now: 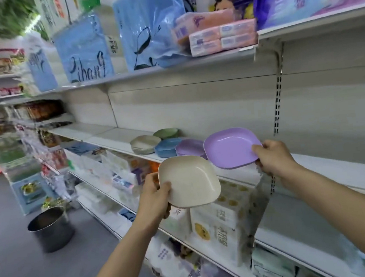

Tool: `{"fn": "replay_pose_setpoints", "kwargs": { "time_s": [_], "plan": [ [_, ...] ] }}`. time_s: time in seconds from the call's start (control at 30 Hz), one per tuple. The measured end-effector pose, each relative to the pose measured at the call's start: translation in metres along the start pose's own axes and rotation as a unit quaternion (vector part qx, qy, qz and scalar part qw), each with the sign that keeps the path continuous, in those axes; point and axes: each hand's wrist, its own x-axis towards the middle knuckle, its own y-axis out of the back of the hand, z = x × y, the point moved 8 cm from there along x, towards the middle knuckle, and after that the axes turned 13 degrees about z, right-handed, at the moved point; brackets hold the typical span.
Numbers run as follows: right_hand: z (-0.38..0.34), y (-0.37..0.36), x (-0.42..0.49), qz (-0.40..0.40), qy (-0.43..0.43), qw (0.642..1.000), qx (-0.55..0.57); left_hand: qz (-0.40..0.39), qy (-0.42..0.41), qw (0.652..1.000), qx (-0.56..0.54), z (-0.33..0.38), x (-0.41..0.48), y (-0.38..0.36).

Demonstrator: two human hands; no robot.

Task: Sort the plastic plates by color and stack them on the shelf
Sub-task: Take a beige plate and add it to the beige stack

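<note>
Left edge of the view is smeared, so the goods on the far racks can't be read. Plate counts per stack can't be told. The fingers of both hands are hidden under the plates, with only thumbs and knuckles showing.

Left hand [154, 193]: arm reaches up from the bottom centre and pinches the cream plate [189, 181] at its left rim, thumb on top, the rest underneath. The plate is in the air in front of the shelf [332, 166], tilted towards the camera and touching nothing else.

Right hand [274, 157]: arm comes in from the bottom right and pinches the purple plate [230, 147] at its right rim, thumb on the inner face. The plate is roughly level over the shelf front, just right of the stacks and above the cream one. I can't tell whether it touches the shelf.

On the shelf, left of the held plates:
- Beige stack [142, 144] at the front left.
- Green stack [166, 133] behind it, partly hidden.
- Blue stack [168, 147] just right of the beige.
- Purple stack [190, 147] next, its right side covered by the held purple plate and its front edge by the cream plate.

Around:
- Pink tissue packs [221, 37] and blue wrapped packs [83, 56] sit on the shelf above.
- A toilet-roll multipack [222, 218] is on the shelf below, under the cream plate.
- A steel pot [51, 228] stands on the grey floor to the left, well apart from the hands.
</note>
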Motion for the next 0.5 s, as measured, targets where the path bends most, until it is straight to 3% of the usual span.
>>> {"fn": "replay_pose_setpoints", "kwargs": {
  "time_s": [0.5],
  "plan": [
    [0.012,-0.185,0.087,0.008,-0.108,0.994,-0.029,0.004,-0.013,1.0,-0.005,-0.034,0.207,0.029]
  ]
}}
